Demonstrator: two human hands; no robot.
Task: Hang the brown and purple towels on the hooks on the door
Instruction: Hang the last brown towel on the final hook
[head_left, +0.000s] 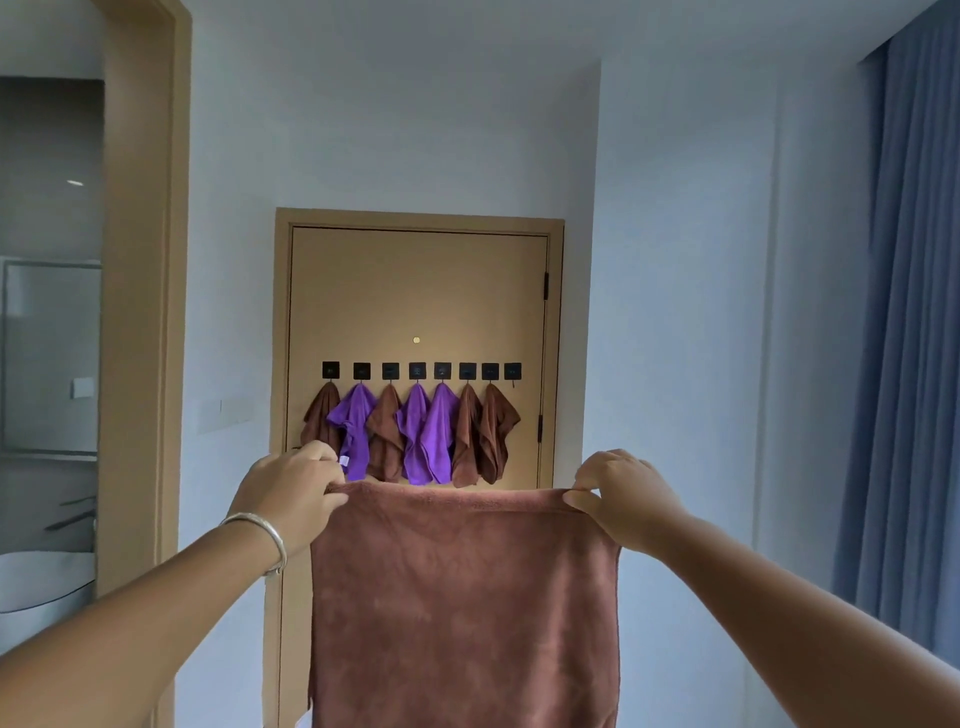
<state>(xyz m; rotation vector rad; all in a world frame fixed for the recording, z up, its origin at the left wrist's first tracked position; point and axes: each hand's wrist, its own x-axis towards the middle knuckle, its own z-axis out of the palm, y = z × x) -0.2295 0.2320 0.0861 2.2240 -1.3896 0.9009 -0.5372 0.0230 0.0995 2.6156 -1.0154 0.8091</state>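
**A:** so which way is the brown towel (462, 597) facing in the head view?

**B:** flat toward the camera, top edge running level left to right, the rest hanging straight down out of the bottom of the shot. left hand (291, 493) pinches the top left corner, right hand (621, 496) pinches the top right, so it's stretched between them in midair, well short of the door (415, 296).

**A:** anything in the way?

**B:** the towel covers the lower door. Above it there's a row of eight black hooks (418, 371): seven hold small towels (410, 434), brown and purple mixed, and the far right hook (512, 371) is bare. Blue curtain (904, 338) on the right, bathroom doorway on the left.

**A:** how does the towel look?

**B:** plush reddish brown, slightly mottled, mostly smooth.
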